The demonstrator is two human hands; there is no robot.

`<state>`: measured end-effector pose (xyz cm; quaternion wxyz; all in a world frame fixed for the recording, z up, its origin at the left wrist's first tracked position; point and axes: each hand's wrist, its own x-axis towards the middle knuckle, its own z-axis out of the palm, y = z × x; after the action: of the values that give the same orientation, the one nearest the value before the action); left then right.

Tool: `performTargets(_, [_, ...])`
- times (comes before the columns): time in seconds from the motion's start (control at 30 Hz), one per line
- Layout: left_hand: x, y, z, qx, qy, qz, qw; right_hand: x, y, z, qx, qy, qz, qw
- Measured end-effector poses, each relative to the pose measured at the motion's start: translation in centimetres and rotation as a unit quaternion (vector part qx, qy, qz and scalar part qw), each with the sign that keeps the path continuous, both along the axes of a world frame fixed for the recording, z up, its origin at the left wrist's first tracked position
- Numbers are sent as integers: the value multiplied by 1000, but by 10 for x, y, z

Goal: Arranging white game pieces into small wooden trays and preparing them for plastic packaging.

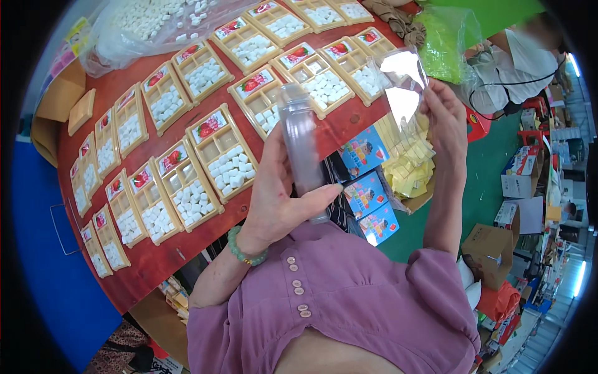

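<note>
My left hand (269, 199) is wrapped round a stack of nested clear plastic covers (300, 140), held upright on edge above the table's front edge. Raised at the right, my right hand (446, 115) pinches a single clear plastic cover (403, 87) by its side; light glares off it. Beyond the stack lies a beige divided tray (221, 144) with a strawberry-picture card at its top and white marshmallow-like pieces (232, 169) in its lower part. Several like trays fill the red table in rows, their tops uncovered.
A clear bag of white pieces (156, 25) lies at the far left of the red table (146, 274). Below my right hand stands a carton of yellow packets (408, 168), beside blue printed boxes (367, 193). A green plastic bag (439, 47) and brown cardboard boxes (489, 252) are at the right.
</note>
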<state>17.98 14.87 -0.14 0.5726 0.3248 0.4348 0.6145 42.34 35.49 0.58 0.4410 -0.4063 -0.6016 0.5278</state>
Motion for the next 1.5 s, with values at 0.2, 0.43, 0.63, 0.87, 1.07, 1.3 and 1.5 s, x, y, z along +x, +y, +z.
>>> performTargets(0.2, [-11,-3,-5,-42,21,-7,999,3,60,6,-43,-63,-38,996])
performTargets(0.43, [-12,9,1,13,-63,-14,998,-28,13,12,-46,8,80,996])
performTargets(0.63, [-11,12,-5,62,-138,-37,988,-56,-41,0,-85,66,164,981])
performTargets(0.87, [-18,3,-11,58,-103,-55,991,-64,-86,-1,-106,58,208,971])
performTargets(1.07, [-22,-11,-15,32,-107,-46,993,-63,-98,2,15,-26,241,970])
performTargets(1.3, [-25,-8,-15,38,-87,-32,995,-63,-102,-4,-26,27,183,982])
performTargets(1.5, [-17,-1,-14,71,-103,-40,991,-60,-106,-1,-77,62,212,972])
